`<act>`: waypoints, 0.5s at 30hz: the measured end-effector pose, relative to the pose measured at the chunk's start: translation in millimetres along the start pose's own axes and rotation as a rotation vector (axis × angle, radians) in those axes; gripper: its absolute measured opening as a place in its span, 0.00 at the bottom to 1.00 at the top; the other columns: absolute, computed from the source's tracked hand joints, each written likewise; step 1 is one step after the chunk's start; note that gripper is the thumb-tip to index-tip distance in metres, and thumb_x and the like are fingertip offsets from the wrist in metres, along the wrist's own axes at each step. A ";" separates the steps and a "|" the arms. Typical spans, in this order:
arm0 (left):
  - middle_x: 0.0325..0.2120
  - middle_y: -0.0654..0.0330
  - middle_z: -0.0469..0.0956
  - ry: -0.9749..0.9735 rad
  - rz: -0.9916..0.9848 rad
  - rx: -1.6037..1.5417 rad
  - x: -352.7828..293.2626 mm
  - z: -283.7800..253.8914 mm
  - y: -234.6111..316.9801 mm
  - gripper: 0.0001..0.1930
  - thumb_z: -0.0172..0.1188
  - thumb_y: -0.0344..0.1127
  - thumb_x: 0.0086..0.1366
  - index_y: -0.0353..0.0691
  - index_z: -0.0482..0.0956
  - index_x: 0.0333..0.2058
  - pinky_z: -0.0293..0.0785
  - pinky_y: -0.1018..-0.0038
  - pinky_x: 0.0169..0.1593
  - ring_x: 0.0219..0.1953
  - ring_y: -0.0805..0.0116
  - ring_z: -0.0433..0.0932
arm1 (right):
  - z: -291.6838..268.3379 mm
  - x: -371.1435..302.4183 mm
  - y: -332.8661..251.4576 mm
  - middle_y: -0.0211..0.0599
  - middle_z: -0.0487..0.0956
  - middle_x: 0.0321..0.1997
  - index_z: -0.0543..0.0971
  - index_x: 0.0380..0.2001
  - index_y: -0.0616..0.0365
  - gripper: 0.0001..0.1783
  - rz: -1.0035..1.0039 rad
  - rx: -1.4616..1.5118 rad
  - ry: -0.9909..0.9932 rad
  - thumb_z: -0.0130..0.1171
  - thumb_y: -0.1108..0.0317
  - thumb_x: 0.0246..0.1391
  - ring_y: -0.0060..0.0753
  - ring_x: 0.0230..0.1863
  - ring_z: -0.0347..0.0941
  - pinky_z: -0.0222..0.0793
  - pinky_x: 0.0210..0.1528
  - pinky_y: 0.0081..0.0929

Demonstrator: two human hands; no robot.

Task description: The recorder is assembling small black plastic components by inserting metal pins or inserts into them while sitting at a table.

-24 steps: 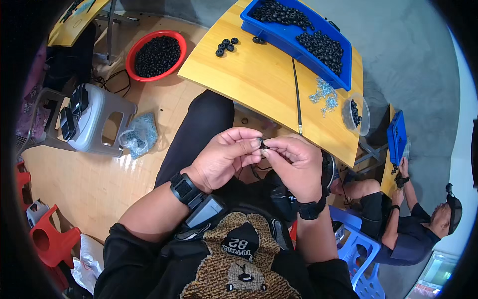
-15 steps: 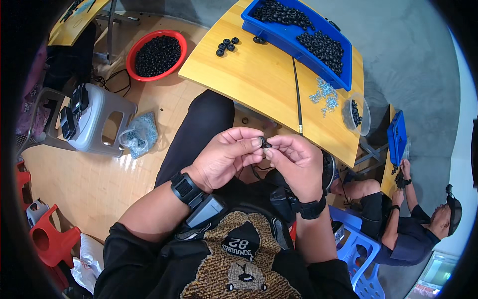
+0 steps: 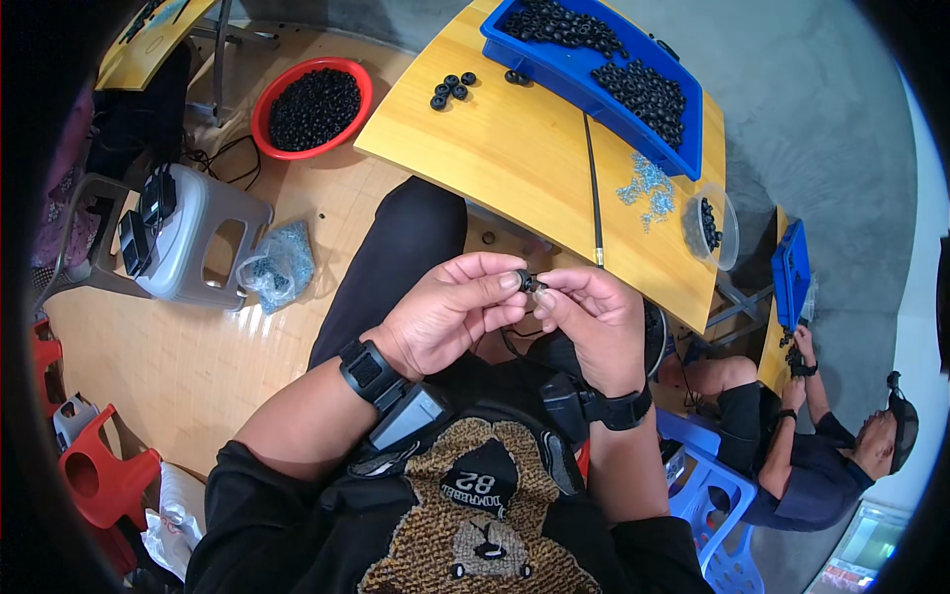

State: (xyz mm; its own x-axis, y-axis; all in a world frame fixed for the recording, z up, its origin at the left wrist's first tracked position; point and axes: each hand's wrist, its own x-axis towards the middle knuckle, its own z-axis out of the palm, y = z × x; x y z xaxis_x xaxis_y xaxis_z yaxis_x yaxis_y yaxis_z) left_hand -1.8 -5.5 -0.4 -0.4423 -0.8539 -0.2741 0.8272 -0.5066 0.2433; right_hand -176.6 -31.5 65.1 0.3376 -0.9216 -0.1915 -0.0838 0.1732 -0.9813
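Note:
My left hand [image 3: 450, 312] and my right hand [image 3: 592, 322] meet over my lap, fingertips pinched together on a small black ring part [image 3: 528, 283]. Most of the part is hidden by my fingers. In front of me stands a yellow wooden table [image 3: 524, 148]. A blue tray [image 3: 594, 74] full of black rings lies at its far side. Several loose black rings [image 3: 451, 89] lie at the table's left corner. A thin black rod [image 3: 592, 188] lies across the tabletop, beside a scatter of small pale blue-grey parts [image 3: 648, 188].
A red bowl [image 3: 312, 104] of black rings sits on the floor to the left, near a grey stool [image 3: 193, 247] and a clear bag [image 3: 282, 272] of parts. A clear cup [image 3: 711, 230] holds rings. Another person [image 3: 821, 445] works at the right. A red stool [image 3: 104, 475] stands lower left.

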 end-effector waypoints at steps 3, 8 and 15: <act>0.37 0.60 0.78 0.013 -0.003 -0.005 0.0 1.2 0.8 0.10 0.54 0.27 0.65 0.37 0.74 0.44 0.78 0.78 0.45 0.38 0.73 0.79 | -0.8 1.6 1.6 0.28 0.79 0.30 0.78 0.39 0.65 0.08 0.002 0.012 -0.014 0.58 0.78 0.54 0.13 0.30 0.73 0.70 0.33 0.12; 0.36 0.61 0.78 0.025 -0.007 -0.008 1.2 1.7 0.8 0.10 0.54 0.28 0.65 0.37 0.74 0.44 0.79 0.78 0.45 0.37 0.74 0.79 | -3.3 3.8 7.8 0.28 0.79 0.30 0.78 0.39 0.65 0.09 -0.006 0.013 0.020 0.59 0.77 0.54 0.13 0.28 0.71 0.69 0.32 0.12; 0.36 0.61 0.78 0.031 -0.006 -0.006 2.1 3.2 1.5 0.10 0.54 0.28 0.65 0.37 0.74 0.45 0.79 0.78 0.44 0.37 0.74 0.79 | -2.2 5.0 8.5 0.28 0.79 0.29 0.79 0.38 0.65 0.08 -0.012 0.022 0.028 0.59 0.77 0.53 0.13 0.28 0.71 0.69 0.31 0.12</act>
State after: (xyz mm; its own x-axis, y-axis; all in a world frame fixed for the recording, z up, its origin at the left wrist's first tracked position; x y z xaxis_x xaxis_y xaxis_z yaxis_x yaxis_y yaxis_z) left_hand -2.6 -8.4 2.3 -0.4361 -0.8468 -0.3045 0.8268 -0.5106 0.2360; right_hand -177.7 -35.4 55.9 0.3119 -0.9331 -0.1793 -0.0590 0.1693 -0.9838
